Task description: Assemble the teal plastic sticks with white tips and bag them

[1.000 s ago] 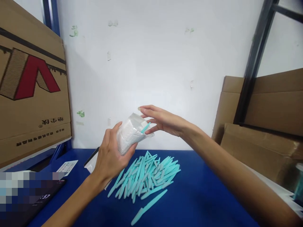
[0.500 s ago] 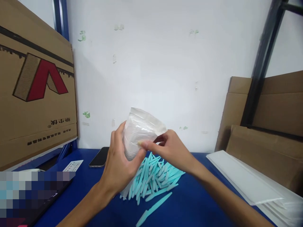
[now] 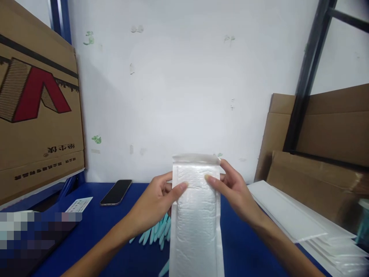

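A white padded bubble mailer (image 3: 196, 219) hangs upright in front of me, its folded top flap (image 3: 196, 158) facing up. My left hand (image 3: 164, 194) grips its left edge, thumb on the front and fingers behind. On the other side, my right hand (image 3: 230, 184) pinches the upper right edge, with its index finger at the flap's corner. Behind the mailer lies a pile of slim turquoise sticks that look like eyebrow razors (image 3: 157, 232), mostly hidden. One more razor (image 3: 164, 268) pokes out lower down, beside the mailer.
The blue table (image 3: 248, 254) carries a phone (image 3: 116, 192) and a printed card (image 3: 79, 204) on the left. More white mailers (image 3: 288, 211) are stacked at the right. Cardboard boxes (image 3: 40, 115) stand left, with brown cardboard (image 3: 314, 184) at the right against a dark metal post (image 3: 305, 77).
The mailer was bent and tilted upward; now it hangs straight, its long front toward me, covering most of the razors. My hands have moved apart to its two sides. The view shifted slightly right.
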The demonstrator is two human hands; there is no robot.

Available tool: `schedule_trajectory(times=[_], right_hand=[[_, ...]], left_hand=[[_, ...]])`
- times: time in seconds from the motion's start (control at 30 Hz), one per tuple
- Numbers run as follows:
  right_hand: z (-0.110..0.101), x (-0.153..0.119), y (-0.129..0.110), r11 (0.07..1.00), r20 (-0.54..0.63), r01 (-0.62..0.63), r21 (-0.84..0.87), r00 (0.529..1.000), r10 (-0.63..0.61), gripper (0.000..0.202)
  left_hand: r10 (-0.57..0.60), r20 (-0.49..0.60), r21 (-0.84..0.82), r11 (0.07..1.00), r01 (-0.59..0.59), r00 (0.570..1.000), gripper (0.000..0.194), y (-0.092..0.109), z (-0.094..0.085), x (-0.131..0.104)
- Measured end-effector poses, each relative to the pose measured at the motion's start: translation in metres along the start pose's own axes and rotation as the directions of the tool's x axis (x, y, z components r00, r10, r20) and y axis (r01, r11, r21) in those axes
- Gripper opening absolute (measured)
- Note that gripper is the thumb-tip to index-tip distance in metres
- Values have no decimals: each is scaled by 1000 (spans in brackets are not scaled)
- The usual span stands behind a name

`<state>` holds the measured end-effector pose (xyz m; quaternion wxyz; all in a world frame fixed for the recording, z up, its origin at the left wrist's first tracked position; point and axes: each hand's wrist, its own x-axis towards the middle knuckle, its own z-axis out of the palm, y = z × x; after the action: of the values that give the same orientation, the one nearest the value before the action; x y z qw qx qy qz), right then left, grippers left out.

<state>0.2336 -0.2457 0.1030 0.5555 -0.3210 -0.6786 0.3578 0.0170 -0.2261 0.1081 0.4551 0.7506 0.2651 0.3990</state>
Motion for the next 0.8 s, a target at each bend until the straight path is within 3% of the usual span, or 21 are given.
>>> schedule_trajectory(times=[0.17, 0.27, 0.37, 0.5, 0.67, 0.8], right_hand=[[-22, -22, 24, 998, -87, 47, -52, 995, -51, 16], [-30, -29, 25, 995, -99, 46, -85, 994, -55, 11], [-31, -32, 16, 998, -31, 47, -36, 998, -48, 14], [-30, -33, 7, 997, 61, 45, 56, 997, -49, 37], [-35, -27, 8, 962, -110, 0, -273, 993, -32, 28], [-63, -27, 11, 966, -138, -101, -238, 988, 69, 30]], left_hand=[[-40, 91, -52, 998, 45, 995, 35, -7, 12, -9], [-24, 133, -146, 988, 43, 991, 34, -9, 17, -11], [-26, 130, -194, 980, 51, 991, 36, -11, 19, -9], [-52, 125, -195, 978, 76, 991, 37, -12, 20, -9], [-57, 118, -160, 984, 76, 991, 43, -12, 23, -11], [-45, 84, -123, 991, 55, 995, 39, -14, 16, -7]])
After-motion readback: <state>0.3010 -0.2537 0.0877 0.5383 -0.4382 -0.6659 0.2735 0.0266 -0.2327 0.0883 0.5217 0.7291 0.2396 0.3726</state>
